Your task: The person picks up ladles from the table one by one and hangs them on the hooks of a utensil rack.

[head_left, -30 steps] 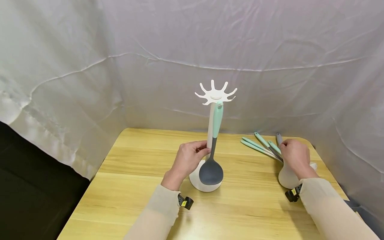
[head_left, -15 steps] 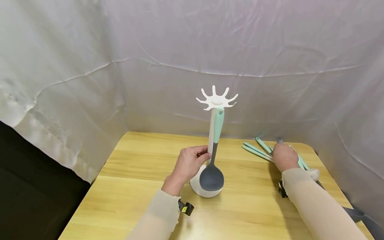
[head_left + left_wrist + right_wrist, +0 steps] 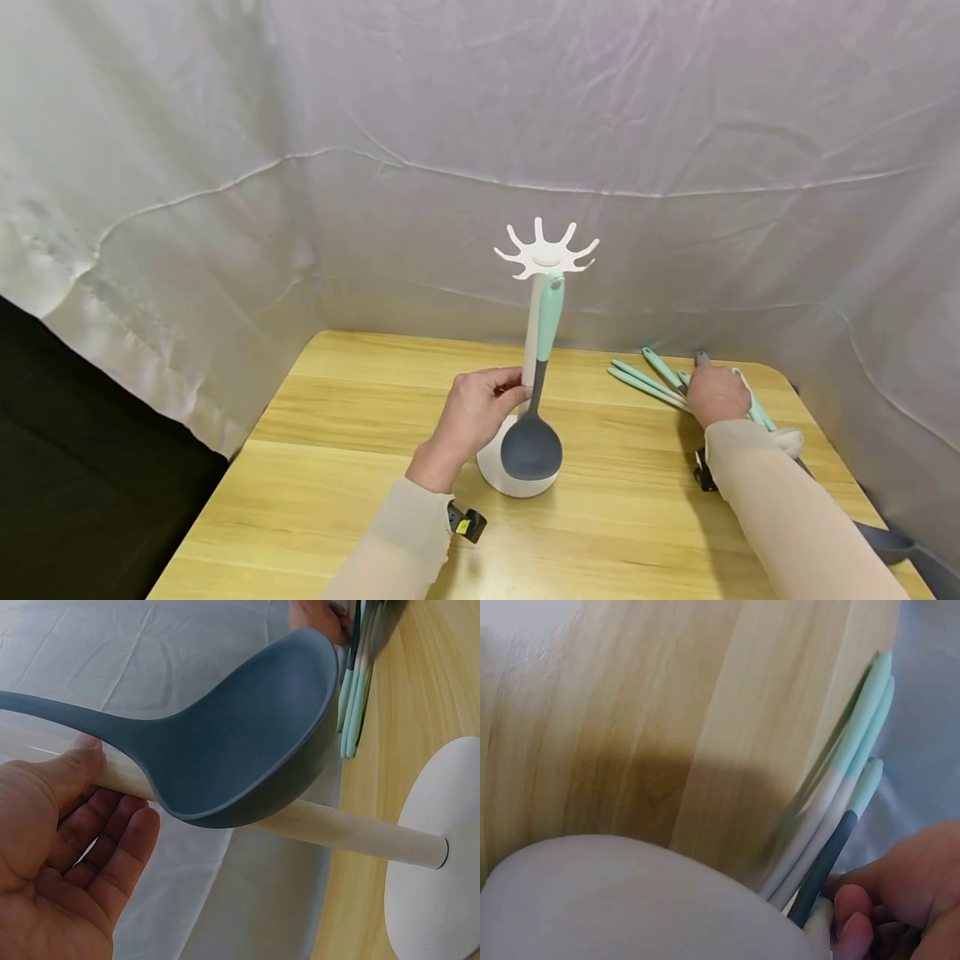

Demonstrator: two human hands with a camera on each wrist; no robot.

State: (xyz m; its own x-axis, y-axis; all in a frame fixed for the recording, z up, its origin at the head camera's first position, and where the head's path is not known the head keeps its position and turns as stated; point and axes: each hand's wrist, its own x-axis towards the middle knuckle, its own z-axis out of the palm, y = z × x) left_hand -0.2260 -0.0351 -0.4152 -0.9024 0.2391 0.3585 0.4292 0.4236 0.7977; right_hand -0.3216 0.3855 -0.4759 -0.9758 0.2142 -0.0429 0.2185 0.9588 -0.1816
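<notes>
A white utensil stand (image 3: 532, 321) rises near the middle of the table, with prongs fanned out on top. My left hand (image 3: 474, 412) pinches its post between thumb and fingers. From a front prong hangs a ladle (image 3: 531, 450) with a mint handle and dark grey bowl. At the right, my right hand (image 3: 717, 396) is among loose utensils. The right wrist view has its fingers curled at the neck of a utensil with a broad rounded whitish head (image 3: 615, 900). Its handle is mostly hidden by the hand.
Mint-handled utensils (image 3: 647, 385) lie left of my right hand. Another mint handle (image 3: 760, 410) and a white rounded head (image 3: 789, 442) lie to its right. A dark grey utensil head (image 3: 885, 542) rests near the table's right edge. Grey cloth (image 3: 420, 225) hangs behind.
My right hand has shifted left and slightly down in the head view, uncovering mint handles on its right. My left hand keeps hold of the post. The whole view has tilted slightly.
</notes>
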